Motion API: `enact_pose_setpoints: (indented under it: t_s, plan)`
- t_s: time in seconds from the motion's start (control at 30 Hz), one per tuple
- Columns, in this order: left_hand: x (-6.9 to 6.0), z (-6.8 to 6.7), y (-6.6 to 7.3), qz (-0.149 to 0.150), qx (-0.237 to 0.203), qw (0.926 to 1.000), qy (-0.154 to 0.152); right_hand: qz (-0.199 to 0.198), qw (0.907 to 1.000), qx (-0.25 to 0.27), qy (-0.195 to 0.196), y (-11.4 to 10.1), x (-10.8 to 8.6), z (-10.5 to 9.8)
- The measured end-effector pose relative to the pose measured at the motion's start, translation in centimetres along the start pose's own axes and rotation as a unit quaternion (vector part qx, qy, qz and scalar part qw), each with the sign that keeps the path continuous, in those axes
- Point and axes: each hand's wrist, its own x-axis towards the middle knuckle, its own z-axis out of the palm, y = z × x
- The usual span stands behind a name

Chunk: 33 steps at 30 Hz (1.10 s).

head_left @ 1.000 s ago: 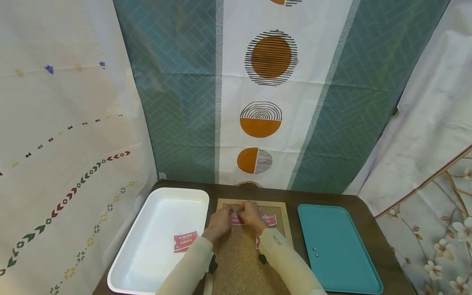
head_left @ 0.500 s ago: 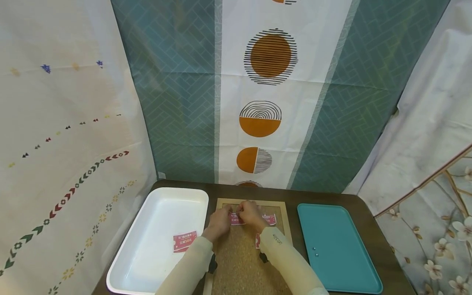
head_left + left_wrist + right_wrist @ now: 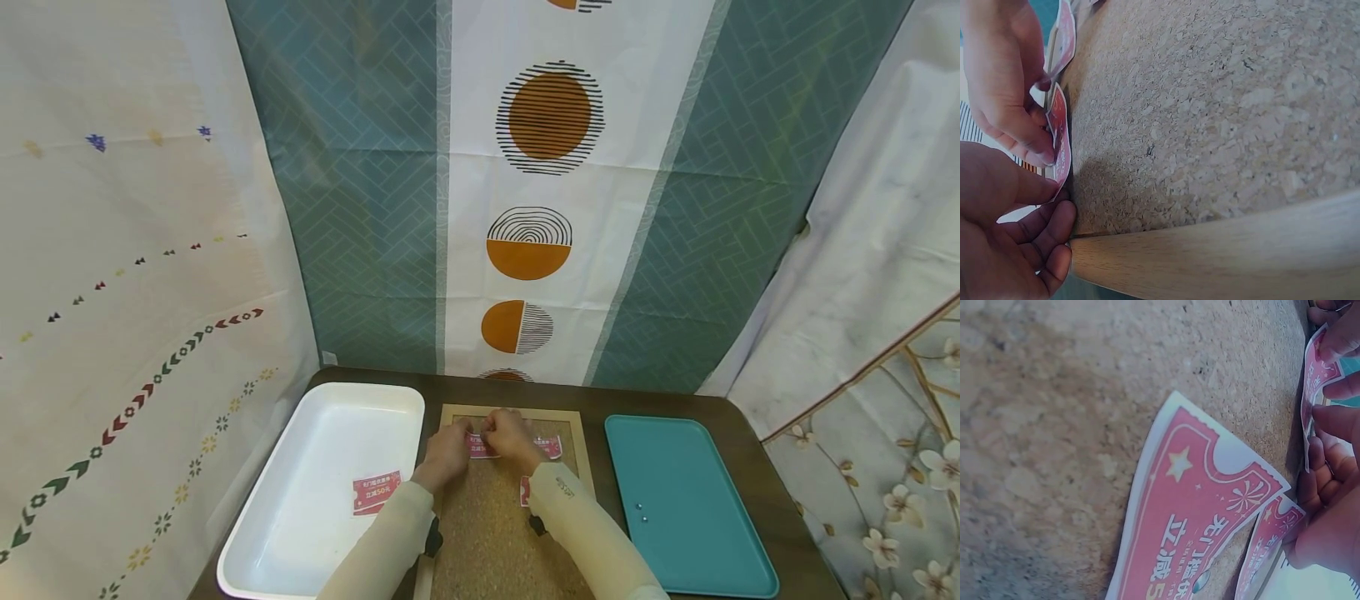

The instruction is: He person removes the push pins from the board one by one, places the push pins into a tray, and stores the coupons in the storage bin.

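A pink coupon [image 3: 480, 447] lies near the far edge of the framed corkboard [image 3: 487, 533], between both hands. My left hand [image 3: 446, 456] pinches its left end, the thumb on the printed face in the left wrist view [image 3: 1054, 185]. My right hand [image 3: 512, 437] pinches the same coupon's upper edge with curled fingers; whether a pin is under the fingertips is hidden. To the right, another coupon [image 3: 548, 448] is on the cork. A third coupon [image 3: 524, 492], partly behind the right sleeve, stands out close up in the right wrist view [image 3: 1172, 506], with a silver pin [image 3: 1200, 581] at it.
At left is a white tray [image 3: 322, 467] holding one pink coupon [image 3: 375, 492]. A teal tray [image 3: 690, 500] at right holds two small silver pins [image 3: 641, 512]. Patterned cloths hang behind and beside the dark table [image 3: 577, 402].
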Motion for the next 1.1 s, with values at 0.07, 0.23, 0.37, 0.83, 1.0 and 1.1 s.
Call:
enact_pose_setpoints:
  t_s: [0.07,0.23,0.37,0.83,1.0,1.1]
  plan:
    - [0.0,0.0,0.0,-0.001,-0.002,1.0,0.0,-0.001,1.0,0.002,0.003,0.0,-0.1,0.1]
    - [-0.1,-0.1,0.0,-0.002,-0.01,0.9999,-0.002,-0.014,0.9998,-0.004,0.016,0.0,-0.1,0.2]
    - [-0.1,-0.1,0.0,0.002,-0.007,1.0,-0.001,-0.016,0.9996,-0.009,0.019,0.1,-0.2,0.2]
    - [-0.3,-0.2,0.1,0.001,-0.006,1.0,-0.001,-0.027,0.9994,-0.003,0.021,0.1,-0.3,-0.2]
    - [-0.5,-0.3,0.2,0.004,-0.013,0.9999,0.001,-0.045,0.9985,0.016,0.025,0.1,-0.9,-0.8]
    - [-0.6,-0.6,0.4,0.001,-0.023,0.9997,-0.001,-0.062,0.9974,0.025,0.029,0.1,-1.2,-1.0]
